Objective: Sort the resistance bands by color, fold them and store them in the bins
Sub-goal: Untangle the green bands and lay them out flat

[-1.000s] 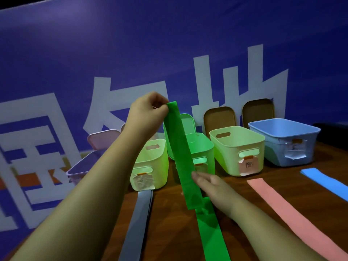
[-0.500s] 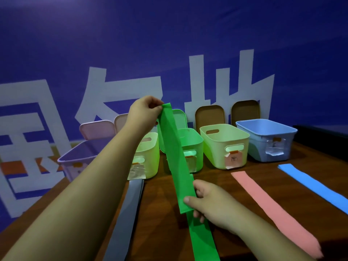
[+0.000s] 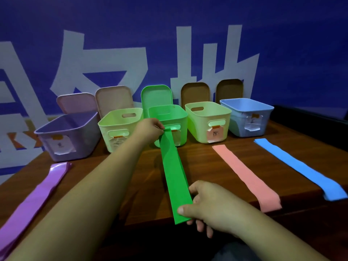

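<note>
Smooth matt green band (image 3: pixel 174 174); glossy purple band (image 3: pixel 37 196); plastic bins (image 3: pixel 209 119) with a slight sheen; polished wood-look surface (image 3: pixel 216 166).

Wooden table (image 3: pixel 207 166); blue banner (image 3: pixel 188 16)

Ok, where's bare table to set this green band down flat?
The table is bare between the green band and the pink band, and again between the pink band and the blue band. Wood between the purple band and the green one is free too, but the left arm crosses over it. The back is crowded: five bins stand side by side.
</note>
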A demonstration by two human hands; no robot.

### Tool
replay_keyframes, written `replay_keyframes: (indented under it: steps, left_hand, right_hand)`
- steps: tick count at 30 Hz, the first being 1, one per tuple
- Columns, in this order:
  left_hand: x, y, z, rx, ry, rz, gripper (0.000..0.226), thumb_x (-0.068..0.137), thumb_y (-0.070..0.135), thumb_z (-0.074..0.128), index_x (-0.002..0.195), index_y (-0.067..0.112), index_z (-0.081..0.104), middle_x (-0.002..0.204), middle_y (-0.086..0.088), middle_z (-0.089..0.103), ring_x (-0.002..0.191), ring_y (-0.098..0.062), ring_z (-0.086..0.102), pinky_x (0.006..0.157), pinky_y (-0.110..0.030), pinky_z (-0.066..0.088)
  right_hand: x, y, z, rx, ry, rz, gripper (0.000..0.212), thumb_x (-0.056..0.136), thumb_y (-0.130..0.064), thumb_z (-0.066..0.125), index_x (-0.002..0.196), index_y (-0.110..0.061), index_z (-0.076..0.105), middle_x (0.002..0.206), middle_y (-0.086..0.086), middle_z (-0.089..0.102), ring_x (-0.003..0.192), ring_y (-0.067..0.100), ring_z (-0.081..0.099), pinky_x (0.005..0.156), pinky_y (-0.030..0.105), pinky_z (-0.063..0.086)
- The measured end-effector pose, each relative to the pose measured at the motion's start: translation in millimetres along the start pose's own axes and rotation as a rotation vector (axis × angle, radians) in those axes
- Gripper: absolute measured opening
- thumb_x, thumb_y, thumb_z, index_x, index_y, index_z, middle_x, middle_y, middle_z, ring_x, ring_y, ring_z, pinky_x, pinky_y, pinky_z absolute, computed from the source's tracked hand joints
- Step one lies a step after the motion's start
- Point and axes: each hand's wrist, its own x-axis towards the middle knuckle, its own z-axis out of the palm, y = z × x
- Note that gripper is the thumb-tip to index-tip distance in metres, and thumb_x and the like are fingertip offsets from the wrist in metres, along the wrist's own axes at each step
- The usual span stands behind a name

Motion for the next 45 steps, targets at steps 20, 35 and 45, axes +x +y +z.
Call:
replay_keyframes:
  steps: [20, 35, 45]
  left_hand:
    - [-6.2, -18.0, 67.4, 0.386, -0.013, -0.044, 0.011, 0.094, 0.015, 0.057, 0.096, 0.020, 0.066, 0.094, -0.005, 0.065, 0.088, -0.027, 0.064, 0.083, -0.047, 0.063]
    - [-7.3, -19.9, 78.2, 0.459, -0.005, -0.030, 0.015, 0.098, 0.015, 0.057, 0.105, 0.024, 0.068, 0.095, -0.002, 0.064, 0.090, -0.026, 0.064, 0.076, -0.042, 0.060]
    - [-10.0, -21.7, 84.2, 0.532, 0.015, -0.018, 0.007, 0.100, 0.015, 0.062, 0.103, 0.020, 0.066, 0.089, -0.001, 0.060, 0.084, -0.025, 0.064, 0.067, -0.040, 0.056]
  right_hand:
    - [3.6, 4.2, -2.5, 0.017, -0.035, 0.117, 0.077, 0.102, -0.027, 0.075, 0.161, -0.031, 0.026, 0.089, 0.009, 0.080, 0.055, 0.014, 0.069, 0.047, 0.029, 0.055]
    - [2.5, 3.3, -7.1, -0.216, -0.012, 0.101, 0.068, 0.099, -0.043, 0.074, 0.153, -0.031, 0.034, 0.080, -0.001, 0.079, 0.051, 0.008, 0.065, 0.045, 0.023, 0.047]
    - [0.2, 2.2, -11.1, -0.476, 0.129, 0.057, 0.067, 0.085, -0.063, 0.081, 0.138, -0.032, 0.053, 0.117, -0.013, 0.056, 0.099, 0.008, 0.061, 0.082, 0.030, 0.058]
